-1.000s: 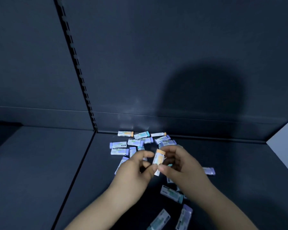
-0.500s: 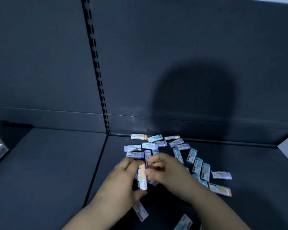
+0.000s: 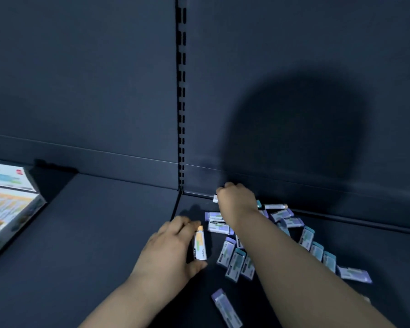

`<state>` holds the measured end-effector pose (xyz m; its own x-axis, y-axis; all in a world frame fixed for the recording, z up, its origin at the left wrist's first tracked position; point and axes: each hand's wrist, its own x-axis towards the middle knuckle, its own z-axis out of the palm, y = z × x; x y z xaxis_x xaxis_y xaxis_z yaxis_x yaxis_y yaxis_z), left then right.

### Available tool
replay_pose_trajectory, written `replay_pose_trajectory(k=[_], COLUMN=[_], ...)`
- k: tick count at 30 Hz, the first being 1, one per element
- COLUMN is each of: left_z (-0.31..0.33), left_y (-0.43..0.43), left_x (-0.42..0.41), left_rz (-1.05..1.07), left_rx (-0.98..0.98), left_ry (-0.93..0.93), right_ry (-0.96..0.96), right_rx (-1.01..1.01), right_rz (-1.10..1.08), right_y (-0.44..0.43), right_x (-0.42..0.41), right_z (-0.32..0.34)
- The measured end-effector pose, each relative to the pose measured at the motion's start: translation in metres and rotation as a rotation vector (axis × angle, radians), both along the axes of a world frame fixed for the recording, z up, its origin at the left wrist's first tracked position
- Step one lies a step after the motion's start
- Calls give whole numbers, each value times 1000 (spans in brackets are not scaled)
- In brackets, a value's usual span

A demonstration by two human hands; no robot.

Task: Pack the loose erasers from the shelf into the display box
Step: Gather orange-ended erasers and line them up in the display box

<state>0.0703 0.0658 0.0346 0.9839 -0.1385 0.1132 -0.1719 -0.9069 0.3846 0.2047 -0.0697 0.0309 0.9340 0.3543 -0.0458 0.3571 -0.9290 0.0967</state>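
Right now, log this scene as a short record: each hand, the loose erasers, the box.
left hand: holds an orange-tipped eraser between fingers and thumb
right hand: at the back of the shelf, fingers curled round a white-ended eraser
loose erasers: scattered on the shelf, under and right of the right forearm
display box: far left on the shelf, apart from the pile; contents not visible
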Motion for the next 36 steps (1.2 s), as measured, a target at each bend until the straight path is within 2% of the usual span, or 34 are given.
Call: replay_pose_trajectory(k=[3, 5, 7, 9, 11, 16, 18, 21, 22, 25, 26, 36], left_z=[-2, -2, -3, -5, -6, -13, -15, -17, -17, -16, -16, -9], left_y=[7, 10, 12, 16, 21, 24, 26, 27, 28, 28, 28, 39], left_x=[0, 0, 0, 0, 1, 2, 2, 3, 4, 7, 8, -3], left_rz=[13, 5, -8, -18, -26, -58, -76, -99, -109, -138, -147, -256], left_rx=[9, 32, 65, 99, 127, 162, 167, 182, 184, 166, 157, 48], left_ry=[17, 37, 67, 104, 155, 243, 264, 289, 293, 291, 291, 72], right_ry=[-19, -58, -97, -104, -85, 60, 121, 164, 188, 282, 279, 159], right_rx=[-128, -111, 68, 356, 493, 236, 272, 504, 500, 218, 179, 423], right_rz=[99, 158, 178, 238, 366, 547, 499, 335, 283, 147, 110, 31], right_y=[4, 5, 4, 2, -2, -17, -22, -21, -18, -11, -7, -3], right_x=[0, -3, -12, -28, -52, -87, -92, -95, -95, -91, -91, -132], right_z=[5, 7, 9, 10, 12, -10, -13, -8, -5, -3, -2, 3])
